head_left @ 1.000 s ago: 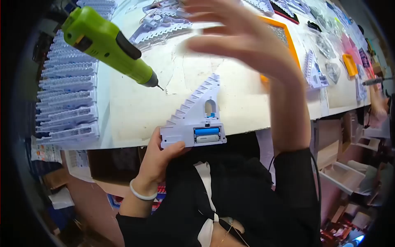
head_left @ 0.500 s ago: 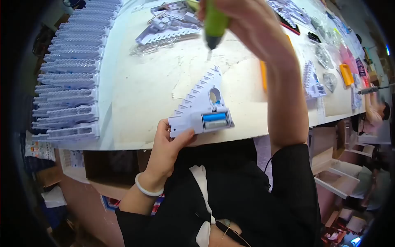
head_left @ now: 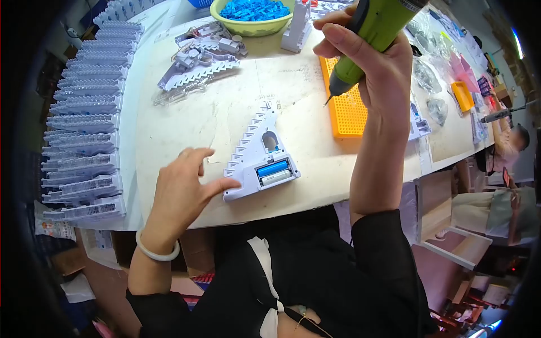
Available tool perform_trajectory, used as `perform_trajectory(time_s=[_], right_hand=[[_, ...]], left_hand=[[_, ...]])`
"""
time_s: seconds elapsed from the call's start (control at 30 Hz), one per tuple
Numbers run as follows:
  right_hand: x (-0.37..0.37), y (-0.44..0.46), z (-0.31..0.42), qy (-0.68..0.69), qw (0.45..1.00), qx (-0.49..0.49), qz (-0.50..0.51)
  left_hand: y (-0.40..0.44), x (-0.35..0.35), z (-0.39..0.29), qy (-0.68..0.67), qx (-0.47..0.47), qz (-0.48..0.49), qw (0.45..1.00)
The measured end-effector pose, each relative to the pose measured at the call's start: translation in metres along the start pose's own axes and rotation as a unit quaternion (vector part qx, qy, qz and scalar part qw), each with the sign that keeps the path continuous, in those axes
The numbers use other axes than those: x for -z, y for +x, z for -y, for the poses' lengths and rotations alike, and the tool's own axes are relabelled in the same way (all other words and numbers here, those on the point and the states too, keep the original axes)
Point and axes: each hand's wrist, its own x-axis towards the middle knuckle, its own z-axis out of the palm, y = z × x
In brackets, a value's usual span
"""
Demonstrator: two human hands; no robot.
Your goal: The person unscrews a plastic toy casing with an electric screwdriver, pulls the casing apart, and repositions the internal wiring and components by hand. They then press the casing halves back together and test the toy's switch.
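White housing [head_left: 251, 160] released by the tabletop's [head_left: 315, 163] near edge

Head view: the left hand [head_left: 177, 188] has let go, wide open and empty, thumb by its corner, so the tabletop bears it; the right hand [head_left: 389, 84] grips the green screwdriver [head_left: 348, 70], bit near the orange tray [head_left: 349, 119]

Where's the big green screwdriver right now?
In the head view, the green screwdriver is up top, right of the middle, held in the right hand, its tip pointing down by the orange tray.
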Motion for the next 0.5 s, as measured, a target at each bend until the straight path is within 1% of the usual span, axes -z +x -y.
perform_trajectory(time_s=[0.07, 0.1, 0.2, 0.27, 0.33, 0.37, 0.43, 0.5], right_hand=[[-0.003, -0.002, 0.006, 0.028, 1.0, -0.007, -0.004], [0.01, 0.004, -0.01, -0.027, 0.997, 0.075, 0.026], [0.006, 0.005, -0.01, 0.062, 0.993, 0.09, 0.05], [0.006, 0.006, -0.006, 0.086, 0.988, 0.106, 0.066], [0.005, 0.004, -0.002, 0.123, 0.984, 0.105, 0.074], [-0.002, 0.002, 0.005, 0.084, 0.991, 0.1, 0.039], [0.007, 0.005, 0.0, 0.138, 0.989, 0.05, 0.031], [0.009, 0.008, 0.01, 0.117, 0.992, 0.004, 0.042]], left_hand=[[0.027, 0.005, -0.015, -0.086, -0.05, -0.018, 0.995], [0.043, 0.002, -0.024, -0.137, -0.121, -0.043, 0.982], [0.094, -0.028, -0.046, -0.2, -0.233, -0.072, 0.949], [0.117, -0.047, -0.061, -0.255, -0.243, -0.055, 0.935], [0.133, -0.051, -0.068, -0.206, -0.245, -0.012, 0.947], [0.14, -0.054, -0.07, -0.183, -0.244, 0.012, 0.952], [0.153, -0.061, -0.067, -0.156, -0.262, -0.004, 0.953], [0.167, -0.068, -0.056, -0.115, -0.264, -0.012, 0.958]])
